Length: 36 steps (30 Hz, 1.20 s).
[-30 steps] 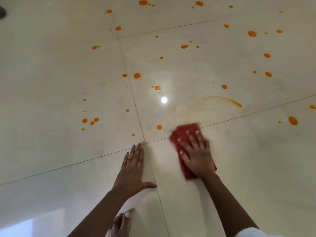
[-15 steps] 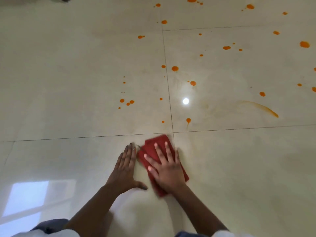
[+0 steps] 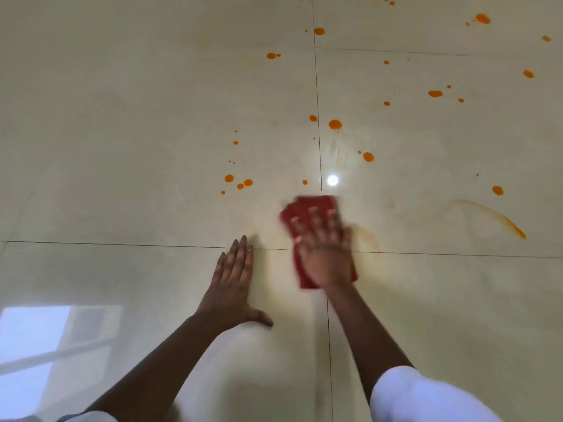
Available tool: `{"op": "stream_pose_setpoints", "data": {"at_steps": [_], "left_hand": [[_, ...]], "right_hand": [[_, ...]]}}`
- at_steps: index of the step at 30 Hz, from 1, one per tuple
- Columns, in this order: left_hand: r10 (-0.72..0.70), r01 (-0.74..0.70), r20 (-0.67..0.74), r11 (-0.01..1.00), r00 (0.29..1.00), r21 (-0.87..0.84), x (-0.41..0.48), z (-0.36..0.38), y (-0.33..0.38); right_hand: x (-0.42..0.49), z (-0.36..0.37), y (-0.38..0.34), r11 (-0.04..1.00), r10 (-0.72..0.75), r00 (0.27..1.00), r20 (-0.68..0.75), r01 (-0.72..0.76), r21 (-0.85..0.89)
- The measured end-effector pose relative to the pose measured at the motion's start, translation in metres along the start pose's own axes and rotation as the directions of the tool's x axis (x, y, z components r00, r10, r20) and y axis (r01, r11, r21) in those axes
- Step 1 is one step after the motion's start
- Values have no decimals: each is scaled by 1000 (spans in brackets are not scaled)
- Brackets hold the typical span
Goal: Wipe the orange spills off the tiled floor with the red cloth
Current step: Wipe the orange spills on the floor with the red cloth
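Bright even light; lamp glare spot (image 3: pixel 332 180) just beyond motion-blurred right hand (image 3: pixel 326 254), window reflection (image 3: pixel 45 345) near-left, wide-angle bending at edges.

You are looking down at a glossy cream tiled floor (image 3: pixel 122 147) with thin dark grout lines. Orange spills (image 3: pixel 335 124) dot its far and right parts, with a curved orange smear (image 3: pixel 499 217) at the right. A red cloth (image 3: pixel 310 208) lies flat near the grout crossing, your right hand (image 3: pixel 326 254) on it and your left hand (image 3: pixel 231 284) flat on the tile beside it.
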<state>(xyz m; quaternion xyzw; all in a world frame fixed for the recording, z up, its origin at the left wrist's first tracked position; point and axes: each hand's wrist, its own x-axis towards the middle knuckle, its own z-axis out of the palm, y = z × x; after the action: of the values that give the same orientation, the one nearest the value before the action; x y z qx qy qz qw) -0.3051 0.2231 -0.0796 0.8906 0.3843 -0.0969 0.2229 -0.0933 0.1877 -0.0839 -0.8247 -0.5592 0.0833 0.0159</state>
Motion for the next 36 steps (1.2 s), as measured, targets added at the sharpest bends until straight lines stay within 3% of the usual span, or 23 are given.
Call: {"op": "stream_pose_setpoints", "data": {"at_steps": [2, 4, 6, 9, 11, 13, 14, 16, 18, 20, 22, 23, 25, 28, 29, 31, 34, 36], "left_hand": [[-26, 26, 6, 999, 1000, -19, 3, -2, -5], [-38, 38, 31, 999, 999, -12, 3, -2, -6], [-60, 61, 47, 998, 997, -10, 5, -1, -8], [-55, 55, 19, 998, 998, -5, 7, -2, -7], [-49, 49, 4, 999, 999, -6, 6, -1, -7], [-56, 56, 11, 998, 998, -7, 5, -2, -7], [-55, 56, 13, 998, 998, -8, 5, -3, -6], [-60, 60, 29, 998, 998, -16, 5, -4, -7], [-55, 56, 34, 998, 998, -16, 6, -4, -6], [-58, 59, 39, 998, 998, -24, 5, -6, -8], [-80, 80, 7, 997, 997, -10, 4, -9, -18], [-84, 84, 4, 996, 996, 5, 1, -13, -25], [-50, 48, 19, 996, 999, 79, -3, -24, -39], [-72, 70, 8, 993, 997, 97, -13, -37, -53], [-88, 85, 40, 994, 995, 70, -16, -37, -54], [-119, 115, 55, 991, 991, 74, -25, -37, -53], [-139, 134, 19, 980, 990, 146, -39, -39, -51], [-193, 186, 72, 978, 979, 91, -48, -44, -53]], "right_hand": [[-6, 5, 42, 952, 303, 952, -38, -300, 62], [-51, 7, 38, 895, 442, 890, -116, -427, 128], [-87, 10, -11, 935, 333, 941, -55, -322, 147], [-47, 9, -55, 993, -52, 998, -42, 56, 104], [14, -1, -31, 996, -91, 996, 11, 92, -16], [41, -7, 20, 986, 166, 985, 34, -166, -18], [35, -5, 42, 947, 316, 949, 16, -317, 45], [-4, -3, 43, 868, 493, 867, -74, -483, 116], [-48, 4, -8, 907, 407, 912, -51, -397, 136], [-56, 10, -59, 987, 121, 993, 0, -120, 109], [-13, 1, -67, 986, -164, 984, 72, 162, 24], [12, -3, -57, 982, -188, 973, 133, 191, -10], [41, -10, -15, 1000, 4, 989, 147, -2, -14], [0, 0, -6, 962, 262, 965, 17, -263, 78], [-26, 2, -27, 965, 237, 971, 24, -238, 107], [-66, 8, -78, 985, 31, 988, 152, -56, 162], [-32, 3, -106, 957, -287, 956, 66, 284, 60], [8, -7, -90, 977, -209, 962, 176, 199, 72]]}}
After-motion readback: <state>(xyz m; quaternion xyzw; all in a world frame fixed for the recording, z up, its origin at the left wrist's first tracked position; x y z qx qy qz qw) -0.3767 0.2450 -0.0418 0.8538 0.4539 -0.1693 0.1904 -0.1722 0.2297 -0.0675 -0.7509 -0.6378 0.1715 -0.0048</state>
